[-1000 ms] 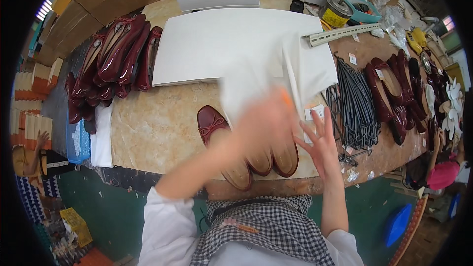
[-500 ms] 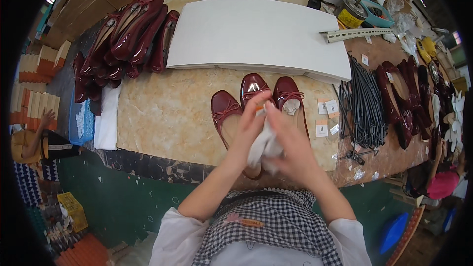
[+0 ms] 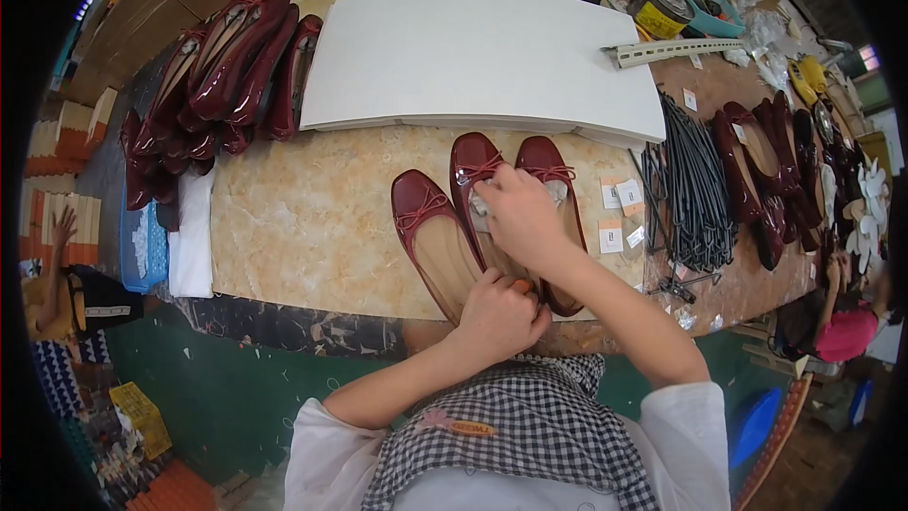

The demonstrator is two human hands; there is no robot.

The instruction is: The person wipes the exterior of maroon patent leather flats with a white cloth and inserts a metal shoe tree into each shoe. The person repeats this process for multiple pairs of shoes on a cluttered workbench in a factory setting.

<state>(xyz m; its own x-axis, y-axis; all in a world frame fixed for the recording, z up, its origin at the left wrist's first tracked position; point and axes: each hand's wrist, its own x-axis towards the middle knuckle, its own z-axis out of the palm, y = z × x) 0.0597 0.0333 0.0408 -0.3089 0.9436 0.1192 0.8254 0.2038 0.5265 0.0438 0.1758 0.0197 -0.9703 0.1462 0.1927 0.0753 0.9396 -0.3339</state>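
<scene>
hands (image 3: 511, 265) on three red flats (image 3: 482, 218)

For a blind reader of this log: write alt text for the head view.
A person's right hand pushes white paper into the toe of the middle of three dark red flat shoes, while the left hand steadies its heel on a marbled worktable. More red shoes and a large white board lie behind.
</scene>
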